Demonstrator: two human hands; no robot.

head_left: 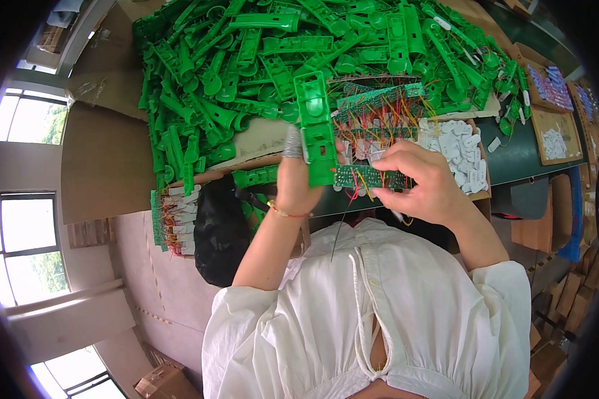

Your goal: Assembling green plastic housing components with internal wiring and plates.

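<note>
My left hand is closed around a long green plastic housing, holding it upright with its hollow, ribbed side showing. Grey tape wraps a digit of that hand. To the right of the housing, my right hand pinches a green circuit board strip dotted with solder points. Red and yellow wires hang from the strip, which sits close against the housing's lower end. Just beyond both hands lie stacked rows of wired circuit boards. My fingers partly cover the strip's right end.
A large heap of green housings fills the far side of the table. White plastic parts fill a box at right. Farther right is a cardboard tray. More wired boards and a black bag sit at left.
</note>
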